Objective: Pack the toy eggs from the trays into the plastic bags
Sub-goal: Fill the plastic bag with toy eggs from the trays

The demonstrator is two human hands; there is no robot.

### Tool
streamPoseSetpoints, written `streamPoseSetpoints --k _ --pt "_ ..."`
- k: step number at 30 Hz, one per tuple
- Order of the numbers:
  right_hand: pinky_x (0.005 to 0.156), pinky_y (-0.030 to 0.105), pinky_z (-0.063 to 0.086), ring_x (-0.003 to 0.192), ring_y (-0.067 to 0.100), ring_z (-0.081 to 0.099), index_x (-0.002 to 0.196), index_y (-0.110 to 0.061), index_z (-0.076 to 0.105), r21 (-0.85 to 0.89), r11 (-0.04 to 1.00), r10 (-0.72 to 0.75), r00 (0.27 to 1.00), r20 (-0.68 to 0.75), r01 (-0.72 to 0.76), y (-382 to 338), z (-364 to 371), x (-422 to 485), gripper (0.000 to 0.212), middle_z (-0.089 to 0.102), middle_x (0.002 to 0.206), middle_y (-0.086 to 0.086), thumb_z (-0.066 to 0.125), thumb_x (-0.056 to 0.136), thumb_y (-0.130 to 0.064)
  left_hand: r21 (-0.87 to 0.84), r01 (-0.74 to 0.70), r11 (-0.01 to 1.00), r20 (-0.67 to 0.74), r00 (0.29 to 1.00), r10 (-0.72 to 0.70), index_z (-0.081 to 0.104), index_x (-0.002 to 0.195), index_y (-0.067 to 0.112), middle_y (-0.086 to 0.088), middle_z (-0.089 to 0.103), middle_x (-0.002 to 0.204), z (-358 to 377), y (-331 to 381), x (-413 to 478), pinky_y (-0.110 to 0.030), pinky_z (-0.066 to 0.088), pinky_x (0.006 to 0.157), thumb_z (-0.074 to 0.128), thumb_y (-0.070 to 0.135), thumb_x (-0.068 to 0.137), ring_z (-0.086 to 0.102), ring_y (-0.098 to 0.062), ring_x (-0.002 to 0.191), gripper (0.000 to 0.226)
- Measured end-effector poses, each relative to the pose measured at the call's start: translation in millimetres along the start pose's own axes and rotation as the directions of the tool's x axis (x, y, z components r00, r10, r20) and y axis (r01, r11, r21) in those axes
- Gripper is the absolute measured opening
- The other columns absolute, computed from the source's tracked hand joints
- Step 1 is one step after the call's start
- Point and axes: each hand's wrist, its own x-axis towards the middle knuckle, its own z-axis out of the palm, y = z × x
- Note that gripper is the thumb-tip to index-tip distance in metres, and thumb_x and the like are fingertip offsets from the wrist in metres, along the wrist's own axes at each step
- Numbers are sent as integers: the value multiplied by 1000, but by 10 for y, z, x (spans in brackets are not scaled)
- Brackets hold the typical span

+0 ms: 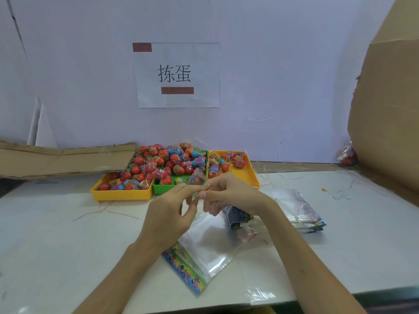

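A clear plastic bag is pinched by both hands before the green tray; opening appears next.

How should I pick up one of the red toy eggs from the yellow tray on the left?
Come from above. Pinch a top egg across its round middle, thumb on one side, fingers on the other. The eggs lie heaped loose in the left yellow tray, so only their upper sides are free, and the walls block a sideways reach.

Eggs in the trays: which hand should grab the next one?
Probably the left hand: only its fingertips touch the bag, and the fullest trays of eggs lie on its side. The right hand pinches the bag's top.
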Motion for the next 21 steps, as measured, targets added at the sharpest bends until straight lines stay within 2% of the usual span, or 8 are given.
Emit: streamPoseSetpoints --k 2,6,11,13,15,16,19,21 --pt "73 30 59 76 20 72 101 -8 75 18 1000 1 1000 6 -1 -5 -2 -4 22 76 85 9 63 100 -26 3 35 999 -14 999 -35 68 115 25 20 60 84 -17 -3 5 -14 47 53 75 10 88 55 -4 59 31" --pt "69 27 59 74 21 73 94 -16 79 48 999 14 999 -53 -11 -5 2 12 26 77 85 11 56 104 -26 -2 103 995 -46 994 -103 59 101 30 18 59 79 -20 5 12 -33 51 47 73 14 89 55 -11 52 25" --pt "61 21 56 63 13 69 96 -13 79 -82 996 13 977 -215 -31 60 -1 79 25 75 75 6 57 103 -22 59 38 998 -50 998 -35 61 90 23 12 48 112 -40 32 20 -23 48 47 71 20 86 51 -8 65 12" --pt "60 22 55 61 12 67 91 -14 79 -164 986 -2 969 -248 -40 75 17 93 25 74 72 5 56 102 -19 54 2 999 -18 1000 -1 61 90 23 9 50 125 -29 33 14 -15 47 53 72 20 84 50 -1 74 13" --pt "59 24 55 59 13 64 82 -15 76 -283 958 -42 960 -276 -40 83 55 105 29 71 68 3 56 101 -17 39 -48 998 30 998 47 61 90 22 10 54 132 -14 38 4 -5 43 66 73 17 84 49 4 88 15" --pt "60 26 54 59 15 63 76 -15 74 -357 934 -73 955 -286 -36 85 80 113 31 69 65 2 55 101 -16 31 -73 997 56 996 71 61 89 21 9 57 134 -7 40 -2 -5 43 71 72 16 84 51 2 94 14" --pt "60 29 48 61 17 59 69 -19 68 -500 866 -135 950 -281 -25 84 148 133 34 65 63 -1 55 101 -18 26 -123 992 99 988 120 61 87 20 8 61 136 10 64 -19 -19 54 79 67 18 84 61 -10 111 7" --pt "62 36 50 66 22 61 71 -15 70 -534 845 -147 952 -270 -21 94 156 136 32 67 67 4 56 100 -18 14 -138 990 96 986 136 60 87 22 10 64 130 8 82 -25 -15 52 80 66 17 83 60 -3 106 9"
